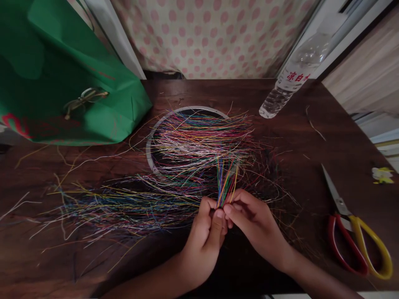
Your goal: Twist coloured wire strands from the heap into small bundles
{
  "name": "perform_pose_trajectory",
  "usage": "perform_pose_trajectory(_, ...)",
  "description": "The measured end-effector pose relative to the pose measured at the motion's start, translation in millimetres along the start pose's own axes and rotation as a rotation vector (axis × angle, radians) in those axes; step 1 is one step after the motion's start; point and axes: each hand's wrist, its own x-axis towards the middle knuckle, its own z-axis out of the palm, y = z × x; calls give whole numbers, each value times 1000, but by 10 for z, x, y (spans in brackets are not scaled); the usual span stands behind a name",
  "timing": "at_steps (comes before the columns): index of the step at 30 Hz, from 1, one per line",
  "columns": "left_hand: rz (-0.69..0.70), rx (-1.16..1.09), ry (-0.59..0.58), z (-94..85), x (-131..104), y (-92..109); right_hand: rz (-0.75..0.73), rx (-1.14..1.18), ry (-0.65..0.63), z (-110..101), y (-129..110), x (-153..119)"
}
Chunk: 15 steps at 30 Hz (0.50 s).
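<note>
Near the table's front edge, my left hand (207, 236) pinches the lower end of a small bundle of thin coloured wires (222, 180). Its strands fan upward in blue, green, orange, yellow and red. My right hand (254, 224) is closed at the same bundle, thumb and fingertips on its right-hand strands. Both hands' fingertips touch or nearly touch. Just beyond lies a thick heap of loose multicoloured wires (199, 139) across a round, grey-rimmed plate (149, 151). A second long pile of wires (131, 207) spreads to the left of my hands.
Scissors (346, 216) with red and yellow handles lie at the right. A water bottle (293, 79) stands at the back right. At the left is a green bag (118, 104) with glasses (85, 99) on it. Stray strands litter the dark wooden table (299, 137).
</note>
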Motion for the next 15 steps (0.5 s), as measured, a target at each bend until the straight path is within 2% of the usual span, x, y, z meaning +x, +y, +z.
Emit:
perform_pose_trajectory(10, 29, 103, -14, -20, -24, -20, -11, 8, 7, 4, 32, -6)
perform_pose_trajectory(15, 5, 125, -30, -19, -22, -18, -24, -112, 52, 7, 14, -3)
